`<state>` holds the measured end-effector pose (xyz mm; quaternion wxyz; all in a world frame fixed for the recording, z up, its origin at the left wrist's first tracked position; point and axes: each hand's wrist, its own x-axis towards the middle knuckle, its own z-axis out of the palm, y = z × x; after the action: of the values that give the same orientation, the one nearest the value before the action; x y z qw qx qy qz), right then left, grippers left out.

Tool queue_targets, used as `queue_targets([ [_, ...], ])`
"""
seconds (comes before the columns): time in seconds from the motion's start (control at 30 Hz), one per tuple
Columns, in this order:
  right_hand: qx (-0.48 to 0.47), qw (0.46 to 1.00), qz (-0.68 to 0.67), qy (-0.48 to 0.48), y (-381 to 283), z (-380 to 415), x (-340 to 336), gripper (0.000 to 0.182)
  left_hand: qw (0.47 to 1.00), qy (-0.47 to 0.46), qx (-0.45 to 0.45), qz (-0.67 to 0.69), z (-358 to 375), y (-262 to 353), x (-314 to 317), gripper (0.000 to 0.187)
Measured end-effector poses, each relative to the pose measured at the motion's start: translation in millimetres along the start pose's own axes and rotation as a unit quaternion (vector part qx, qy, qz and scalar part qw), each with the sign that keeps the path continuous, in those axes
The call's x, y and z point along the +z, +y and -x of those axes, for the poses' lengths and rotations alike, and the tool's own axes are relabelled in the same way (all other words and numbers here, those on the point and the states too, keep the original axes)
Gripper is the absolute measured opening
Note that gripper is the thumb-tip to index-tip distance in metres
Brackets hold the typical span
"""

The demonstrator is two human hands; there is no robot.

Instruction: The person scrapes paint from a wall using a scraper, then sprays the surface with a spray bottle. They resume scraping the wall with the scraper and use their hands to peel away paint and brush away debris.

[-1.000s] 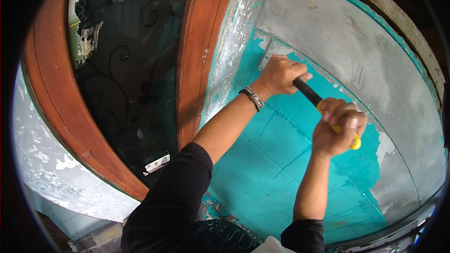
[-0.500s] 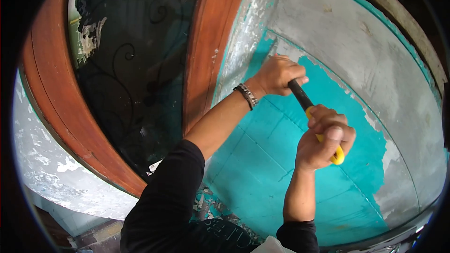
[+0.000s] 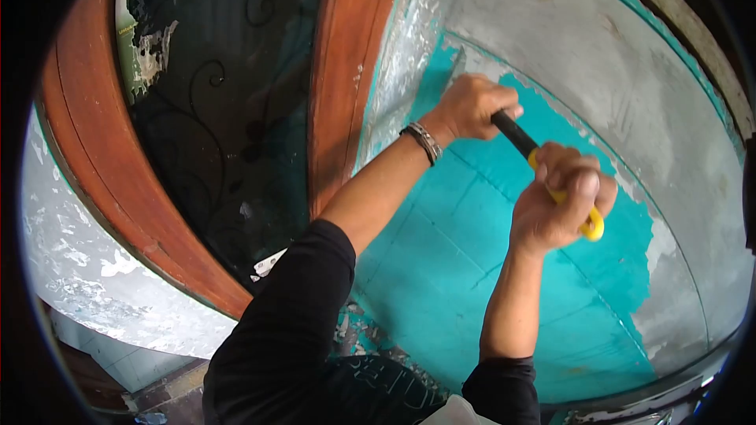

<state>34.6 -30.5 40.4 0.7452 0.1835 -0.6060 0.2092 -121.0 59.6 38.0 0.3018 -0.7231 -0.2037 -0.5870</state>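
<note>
Both my hands grip a long paint scraper [image 3: 516, 135] with a black shaft and a yellow handle end. My left hand [image 3: 475, 107], with bracelets at the wrist, is closed around its front part, close to the wall. My right hand [image 3: 563, 198] wraps the yellow handle, lower and to the right. Past my left knuckles a bit of the blade shows against the wall; most of the front end is hidden by that hand. Turquoise paint [image 3: 441, 228] covers the lower wall, with a ragged edge against bare grey plaster [image 3: 551, 24].
To the left stands a reddish-brown wooden frame [image 3: 346, 55] around a dark glass pane [image 3: 236, 110] with a torn sticker [image 3: 150, 55]. Paint flakes [image 3: 358, 330] lie at the wall's foot. A patchy grey-white wall [image 3: 94, 267] is at far left.
Both hands and the scraper have shifted up in view, the right hand also to the right. The view itself has moved slightly. The grip looks the same.
</note>
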Motion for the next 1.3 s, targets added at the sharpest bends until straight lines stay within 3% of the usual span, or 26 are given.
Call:
queue_targets([
  [0.3,0.003,1.0,-0.015,-0.021,-7,3,-8,0.022,0.999,-0.025,-0.015,0.014,1,11,0,0.03],
  [0.37,0.01,1.0,0.012,-0.014,2,-5,-3,0.019,0.999,0.027,-0.035,0.019,1,5,0,0.03],
  [0.4,0.029,0.999,0.011,-0.014,2,1,-6,0.019,0.998,0.0,-0.062,-0.031,3,3,-5,0.03],
  [0.6,0.013,0.998,-0.003,-0.057,-9,16,-26,0.018,0.999,-0.037,0.001,-0.015,4,5,-5,0.029],
  [0.67,0.032,0.999,0.014,0.017,13,20,-18,0.018,0.999,-0.028,-0.003,-0.047,9,-5,-7,0.028],
  [0.9,0.05,0.999,0.018,-0.002,7,23,-23,0.015,0.996,-0.08,-0.015,-0.044,11,-4,-14,0.028],
  [1.1,0.041,0.999,0.014,0.011,25,-1,-18,0.015,0.997,-0.043,-0.003,-0.07,-9,-22,-11,0.029],
  [1.17,0.087,0.995,-0.01,0.045,27,-13,-17,0.016,0.996,-0.021,-0.036,-0.077,-11,-25,-7,0.029],
  [1.23,0.101,0.994,-0.017,0.044,19,-14,-15,0.018,0.997,-0.021,-0.033,-0.071,-6,-20,-9,0.03],
  [1.3,0.057,0.998,0.014,-0.006,8,-5,-12,0.019,0.999,-0.038,-0.023,-0.03,-5,-11,-13,0.032],
])
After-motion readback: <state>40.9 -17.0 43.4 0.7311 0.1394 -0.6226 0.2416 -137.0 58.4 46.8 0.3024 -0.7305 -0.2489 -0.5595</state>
